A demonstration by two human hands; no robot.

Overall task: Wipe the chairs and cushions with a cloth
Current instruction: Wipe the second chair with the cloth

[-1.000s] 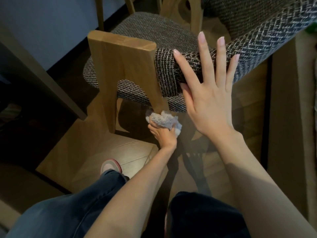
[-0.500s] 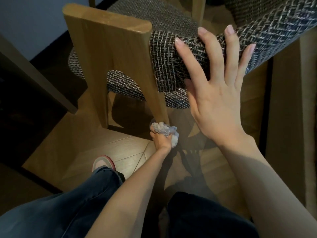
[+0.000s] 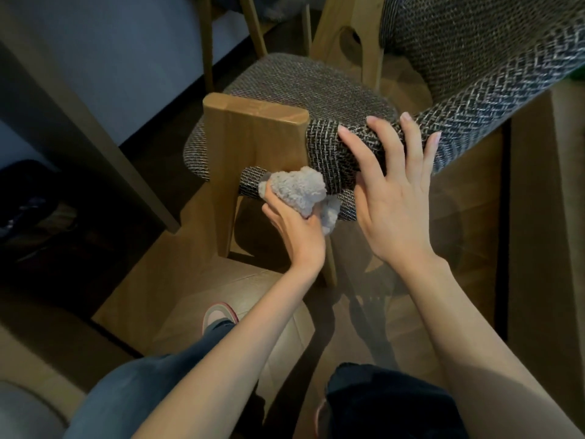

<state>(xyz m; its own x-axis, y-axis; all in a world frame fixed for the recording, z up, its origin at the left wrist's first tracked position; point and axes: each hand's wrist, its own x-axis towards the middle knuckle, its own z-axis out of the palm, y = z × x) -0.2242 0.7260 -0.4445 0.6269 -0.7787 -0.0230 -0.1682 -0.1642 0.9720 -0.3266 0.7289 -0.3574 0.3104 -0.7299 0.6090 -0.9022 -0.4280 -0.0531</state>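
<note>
The left hand (image 3: pixel 297 229) grips a wadded cloth (image 3: pixel 300 190), a fluffy, nubbly bundle of pale grey. Its fingers curl round the underside, so the grip is closed firmly on the cloth. The bundle is pressed against the lower edge of the seat cushion (image 3: pixel 300 87), just beside the wooden post (image 3: pixel 253 128) of the chair (image 3: pixel 221 201). A loose tail of the cloth hangs to the right of the hand.

The post is smooth, honey-coloured timber, flat on top with rounded corners, and it splits below into two legs. The seat is a rounded pad in a coarse dark tweed flecked with white.

The right hand (image 3: pixel 395 201) rests on the padded backrest (image 3: pixel 474 99) with its grip spread, fingers straight and fanned over the curved edge. That fabric is the same tweed (here the herringbone weave shows more boldly).

Below lie a glossy tan floor (image 3: pixel 177 280), blue denim knees (image 3: pixel 142 391) and the toe of a pink-trimmed shoe (image 3: pixel 218 313).
</note>
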